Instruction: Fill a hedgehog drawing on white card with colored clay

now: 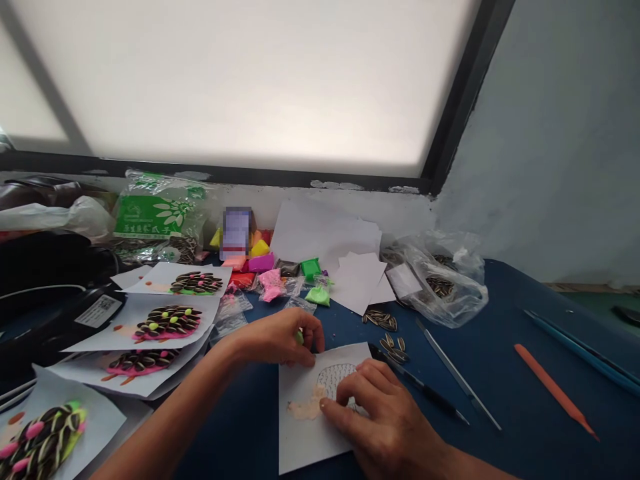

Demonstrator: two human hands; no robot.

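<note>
A white sheet of paper (307,447) lies before me, with a drawn rounded shape filled with small marks. Flattened peach clay (305,408) spreads across its left and middle parts. My right hand (383,417) rests over the sheet with bent fingers, its thumb tip pressing the peach clay's edge and covering part of the drawing. At the sheet's upper left edge is my left hand (295,333), its fingers curled round a bit of green clay (299,337). Loose sunflower seeds (380,320) and a black pen (435,397) lie just beyond and beside the paper.
Seed-covered pictures (170,323) are stacked at left. Bagged coloured clay (270,283), blank paper (325,230) and a clear bag of seeds (445,283) stand along the back. A metallic stick (460,377) and an orange tool (555,390) lie at right.
</note>
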